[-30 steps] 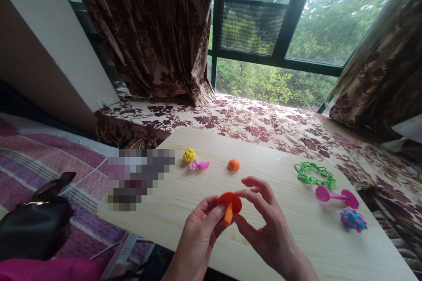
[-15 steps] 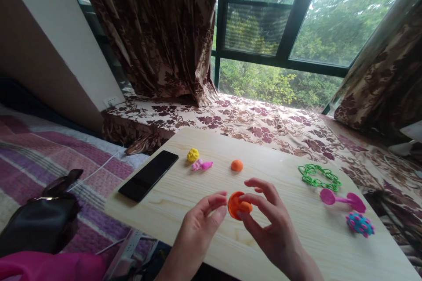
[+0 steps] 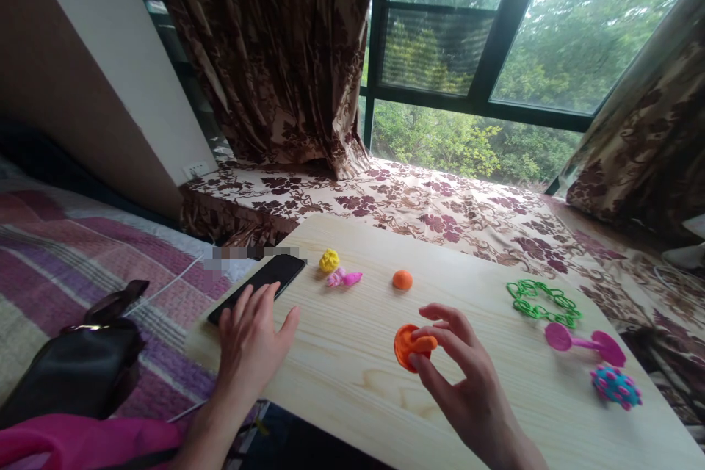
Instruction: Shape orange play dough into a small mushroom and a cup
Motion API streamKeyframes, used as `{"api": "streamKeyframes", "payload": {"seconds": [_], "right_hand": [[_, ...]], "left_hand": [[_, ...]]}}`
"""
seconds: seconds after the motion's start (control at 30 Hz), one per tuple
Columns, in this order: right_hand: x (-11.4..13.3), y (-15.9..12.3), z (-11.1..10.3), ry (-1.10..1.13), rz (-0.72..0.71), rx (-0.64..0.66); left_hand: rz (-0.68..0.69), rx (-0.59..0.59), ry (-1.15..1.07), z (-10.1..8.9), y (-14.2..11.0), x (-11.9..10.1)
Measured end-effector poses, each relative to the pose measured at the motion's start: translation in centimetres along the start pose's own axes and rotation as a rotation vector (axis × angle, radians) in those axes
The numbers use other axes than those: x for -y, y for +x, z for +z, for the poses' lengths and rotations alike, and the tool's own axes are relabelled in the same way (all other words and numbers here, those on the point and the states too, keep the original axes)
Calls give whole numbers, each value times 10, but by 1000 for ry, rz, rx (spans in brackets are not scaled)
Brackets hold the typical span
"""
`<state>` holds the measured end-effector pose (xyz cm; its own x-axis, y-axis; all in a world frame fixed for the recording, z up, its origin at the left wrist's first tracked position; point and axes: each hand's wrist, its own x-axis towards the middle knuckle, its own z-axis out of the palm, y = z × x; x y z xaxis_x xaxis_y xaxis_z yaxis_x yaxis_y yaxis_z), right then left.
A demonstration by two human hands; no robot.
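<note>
Between the thumb and fingers of my right hand (image 3: pixel 460 367) is an orange clay piece (image 3: pixel 406 349), round like a shallow cup with a small lump at its side. My left hand (image 3: pixel 254 334) lies with spread fingers over the near part of a black phone (image 3: pixel 283 273) on the table's left side; whether the fingertips touch the screen I cannot tell. Beyond the right hand sits an orange clay ball (image 3: pixel 402 280). To its left are a yellow bumpy clay lump (image 3: pixel 329 260) and a pink clay piece (image 3: pixel 344 278), partly twisted.
On the light wooden table's (image 3: pixel 352 396) right side lie a green clay chain (image 3: pixel 543 302), a pink dumbbell-shaped clay piece (image 3: pixel 587 344) and a blue lump with pink dots (image 3: pixel 617 386). A black bag (image 3: pixel 71 367) rests on the striped bed at left.
My left hand has moved left, away from the orange clay piece, to over the phone. My right hand keeps holding the clay piece. The view has shifted slightly.
</note>
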<state>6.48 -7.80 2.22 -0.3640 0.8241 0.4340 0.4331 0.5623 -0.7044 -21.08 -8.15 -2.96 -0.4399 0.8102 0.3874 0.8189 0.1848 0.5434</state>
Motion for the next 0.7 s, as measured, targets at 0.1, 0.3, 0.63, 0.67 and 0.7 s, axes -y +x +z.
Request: {"api": "streamKeyframes", "payload": {"seconds": [0.1,0.3,0.63,0.67,0.7], "right_hand": [[4,1,3,31,-24,6],[13,1,12,68,-51,61],[13,1,4,48,-73,95],[13,1,5,57,-74,104],[13,2,5,65,-81,110]], "left_hand": [[-199,183,-643,-13,-20,-50],[-895,814,-1834,-26,-61,-135],[-1076,841,-1910,-18,-67,-133],[-1059,854,-1925,-19,-67,-134],[-1042,865,-1943,-20,-68,-134]]}}
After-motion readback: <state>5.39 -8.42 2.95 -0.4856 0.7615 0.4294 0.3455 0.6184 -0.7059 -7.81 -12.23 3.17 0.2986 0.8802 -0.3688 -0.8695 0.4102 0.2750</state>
